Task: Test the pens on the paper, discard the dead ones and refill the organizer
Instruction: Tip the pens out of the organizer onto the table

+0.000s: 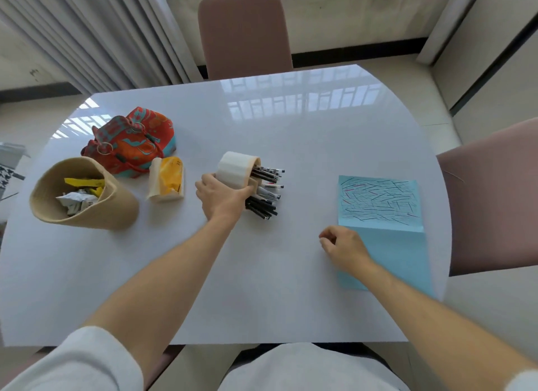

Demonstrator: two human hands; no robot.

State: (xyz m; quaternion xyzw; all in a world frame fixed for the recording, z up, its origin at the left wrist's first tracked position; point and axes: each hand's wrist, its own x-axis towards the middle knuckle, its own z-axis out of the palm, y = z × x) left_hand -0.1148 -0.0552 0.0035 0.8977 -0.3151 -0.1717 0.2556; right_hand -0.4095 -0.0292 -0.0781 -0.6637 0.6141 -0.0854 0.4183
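A white and beige organizer (236,169) stands near the middle of the white table (262,288), tipped towards the right. Several black pens (266,192) stick out of its mouth. My left hand (221,197) grips the organizer's near side. A light blue paper (378,204) covered with scribbled lines lies at the right. My right hand (343,249) rests at the paper's near left edge, fingers curled loosely, with nothing visible in it.
A beige felt bin (116,204) with crumpled paper and yellow scraps sits at the left. Behind it is a red patterned bag (131,143), and beside it a yellow tissue pack (168,178). Pink chairs stand at the far side (244,32) and at the right (495,198).
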